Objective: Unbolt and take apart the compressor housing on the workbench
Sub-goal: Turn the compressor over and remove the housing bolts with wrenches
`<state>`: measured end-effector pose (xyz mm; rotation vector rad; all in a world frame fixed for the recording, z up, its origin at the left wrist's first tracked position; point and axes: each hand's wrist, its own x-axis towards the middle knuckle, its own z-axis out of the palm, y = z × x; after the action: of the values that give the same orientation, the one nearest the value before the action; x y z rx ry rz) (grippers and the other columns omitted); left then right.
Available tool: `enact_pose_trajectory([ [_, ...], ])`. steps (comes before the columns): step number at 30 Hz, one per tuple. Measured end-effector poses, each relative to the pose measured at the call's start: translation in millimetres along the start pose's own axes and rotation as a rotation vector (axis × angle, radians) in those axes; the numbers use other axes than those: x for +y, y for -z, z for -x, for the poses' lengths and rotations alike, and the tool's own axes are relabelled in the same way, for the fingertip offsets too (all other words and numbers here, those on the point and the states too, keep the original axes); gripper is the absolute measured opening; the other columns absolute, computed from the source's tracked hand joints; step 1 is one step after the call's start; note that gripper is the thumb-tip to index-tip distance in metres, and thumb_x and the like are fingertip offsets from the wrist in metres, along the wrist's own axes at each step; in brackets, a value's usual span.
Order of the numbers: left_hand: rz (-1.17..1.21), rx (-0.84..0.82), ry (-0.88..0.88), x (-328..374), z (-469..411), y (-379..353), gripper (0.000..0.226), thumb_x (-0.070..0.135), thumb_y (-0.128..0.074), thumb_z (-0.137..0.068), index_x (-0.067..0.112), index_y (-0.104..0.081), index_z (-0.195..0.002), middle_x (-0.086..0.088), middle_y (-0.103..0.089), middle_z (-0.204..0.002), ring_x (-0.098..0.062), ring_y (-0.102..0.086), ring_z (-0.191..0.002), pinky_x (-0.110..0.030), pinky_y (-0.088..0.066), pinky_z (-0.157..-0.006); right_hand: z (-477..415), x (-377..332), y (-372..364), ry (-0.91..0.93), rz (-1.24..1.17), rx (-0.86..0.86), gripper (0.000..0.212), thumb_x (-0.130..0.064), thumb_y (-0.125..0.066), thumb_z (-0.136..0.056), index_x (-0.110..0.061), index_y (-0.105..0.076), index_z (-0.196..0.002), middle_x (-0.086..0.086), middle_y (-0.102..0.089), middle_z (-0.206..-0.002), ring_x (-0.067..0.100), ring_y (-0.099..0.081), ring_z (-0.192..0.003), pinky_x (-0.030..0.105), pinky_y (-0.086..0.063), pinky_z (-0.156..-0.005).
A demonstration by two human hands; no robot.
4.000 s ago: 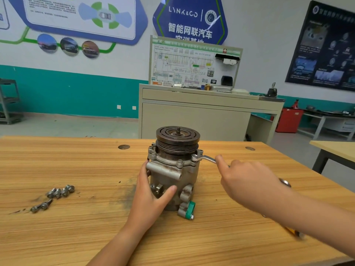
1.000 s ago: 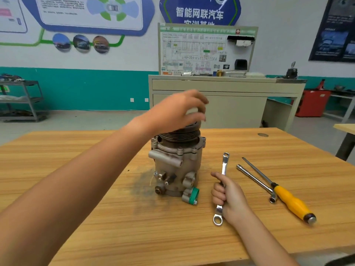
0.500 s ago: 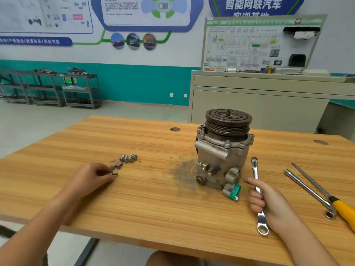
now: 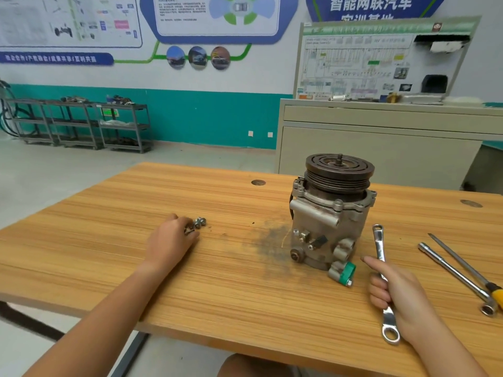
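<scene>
The left hand [image 4: 170, 242] lies low on the wooden workbench [image 4: 109, 219], back up, with its fingers bent down. Right at its fingertips is a little heap of loose bolts [image 4: 201, 221]. One bolt sits under the fingertips, but I cannot tell if the hand pinches it or only touches it. The other bolts lie just past the fingers, on the side toward the right hand.

Between the two hands the wood has a dark, dirty smudge [image 4: 268, 238]. Next to the smudge, much nearer the right hand than the left, stands the compressor [image 4: 326, 213]. It stands upright on the bench, a grey metal body with a dark round pulley [image 4: 339, 168] on top. No hand touches it. A green cap [image 4: 348, 271] sticks out at its bottom, just beside the right hand's thumb.

The right hand [image 4: 402, 306] is closed tight around the middle of a shiny wrench [image 4: 379, 246]. Its fingers wrap the handle and its thumb points toward the compressor. One ring end of the wrench pokes out above the hand, close to the compressor but not touching it. The other ring end pokes out below the hand, toward the person.

Past the right hand, on its outer side, two long tools lie on the bench. One is a metal bar [image 4: 451, 276] with a socket end. Just beside it lies a screwdriver [image 4: 460, 261] with a yellow handle.
</scene>
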<state>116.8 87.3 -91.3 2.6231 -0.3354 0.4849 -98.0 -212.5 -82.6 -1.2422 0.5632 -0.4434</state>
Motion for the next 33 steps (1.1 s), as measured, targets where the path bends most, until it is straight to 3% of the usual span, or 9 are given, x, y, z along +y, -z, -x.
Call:
enact_pose_trajectory([
  [3, 0.304, 0.09, -0.082, 24, 3, 2, 0.032, 0.025, -0.066, -0.088, 0.009, -0.065, -0.117, -0.008, -0.058, -0.108, -0.022, -0.06, -0.088, -0.03, -0.044, -0.073, 6, -1, -6, 0.085, 0.002, 0.072, 0.011, -0.019, -0.062, -0.086, -0.013, -0.053, -0.082, -0.005, -0.028, -0.046, 0.005, -0.026, -0.034, 0.018, -0.021, -0.03],
  [7, 0.763, 0.033, -0.142, 94, -2, 9, 0.027, 0.027, -0.058, -0.093, 0.017, -0.062, -0.117, 0.012, -0.059, -0.105, 0.009, -0.053, -0.086, -0.002, -0.039, -0.065, 15, -2, -19, 0.297, 0.08, 0.145, 0.016, -0.028, -0.067, -0.081, -0.016, -0.058, -0.088, -0.009, -0.037, -0.039, 0.005, -0.03, -0.033, 0.019, -0.024, -0.032],
  [10, 0.93, -0.133, -0.154, 150, -10, 11, 0.034, 0.033, -0.05, -0.097, 0.019, -0.056, -0.127, 0.016, -0.056, -0.107, 0.001, -0.053, -0.1, -0.009, -0.04, -0.076, 19, -8, -35, 0.367, 0.031, 0.155, 0.016, -0.022, -0.067, -0.081, -0.012, -0.056, -0.087, -0.011, -0.047, -0.036, 0.0, -0.041, -0.029, 0.013, -0.03, -0.03],
  [13, 0.962, -0.284, -0.169, 189, -21, 6, 0.036, 0.034, -0.042, -0.1, 0.017, -0.054, -0.13, 0.012, -0.054, -0.112, -0.005, -0.048, -0.106, -0.018, -0.038, -0.08, 17, -17, -47, 0.408, 0.067, 0.19, 0.022, -0.027, -0.071, -0.077, -0.02, -0.057, -0.093, -0.011, -0.053, -0.048, 0.0, -0.048, -0.039, 0.015, -0.037, -0.038],
  [16, 1.033, -0.393, -0.144, 202, -32, -1, 0.029, 0.033, -0.037, -0.102, 0.023, -0.064, -0.099, 0.013, -0.063, -0.094, -0.005, -0.056, -0.092, -0.019, -0.041, -0.067, 9, -23, -50, 0.464, 0.118, 0.244, 0.024, -0.034, -0.073, -0.074, -0.038, -0.055, -0.089, -0.008, -0.053, -0.063, 0.006, -0.048, -0.05, 0.024, -0.041, -0.05],
  [18, 1.041, -0.387, -0.128, 200, -37, -3, 0.032, 0.034, -0.038, -0.101, 0.025, -0.064, -0.086, 0.009, -0.065, -0.084, -0.003, -0.058, -0.082, -0.021, -0.045, -0.068, 4, -29, -52, 0.47, 0.114, 0.26, 0.021, -0.038, -0.072, -0.074, -0.039, -0.056, -0.088, -0.005, -0.047, -0.061, 0.007, -0.043, -0.051, 0.024, -0.037, -0.049],
  [22, 0.96, -0.342, -0.197, 198, -38, -4, 0.039, 0.031, -0.037, -0.102, 0.008, -0.067, -0.089, -0.008, -0.067, -0.088, -0.012, -0.057, -0.081, -0.028, -0.043, -0.07, -7, -37, -53, 0.455, 0.095, 0.285, 0.017, -0.038, -0.069, -0.076, -0.029, -0.059, -0.086, -0.004, -0.044, -0.062, 0.01, -0.039, -0.055, 0.024, -0.032, -0.049],
  [27, 0.918, -0.253, -0.222, 200, -32, -3, 0.041, 0.028, -0.036, -0.102, 0.018, -0.055, -0.067, 0.002, -0.056, -0.067, -0.008, -0.048, -0.065, -0.025, -0.036, -0.057, -11, -39, -49, 0.401, 0.095, 0.27, 0.02, -0.037, -0.071, -0.076, -0.025, -0.06, -0.087, -0.007, -0.047, -0.066, 0.007, -0.04, -0.056, 0.022, -0.03, -0.049],
  [33, 0.923, -0.216, -0.208, 188, -20, 3, 0.037, 0.025, -0.037, -0.101, 0.011, -0.068, -0.086, -0.005, -0.067, -0.085, -0.006, -0.058, -0.077, -0.021, -0.043, -0.066, -12, -43, -46, 0.421, 0.178, 0.21, 0.012, -0.034, -0.068, -0.08, -0.024, -0.061, -0.082, -0.011, -0.048, -0.06, 0.005, -0.041, -0.054, 0.021, -0.03, -0.049],
])
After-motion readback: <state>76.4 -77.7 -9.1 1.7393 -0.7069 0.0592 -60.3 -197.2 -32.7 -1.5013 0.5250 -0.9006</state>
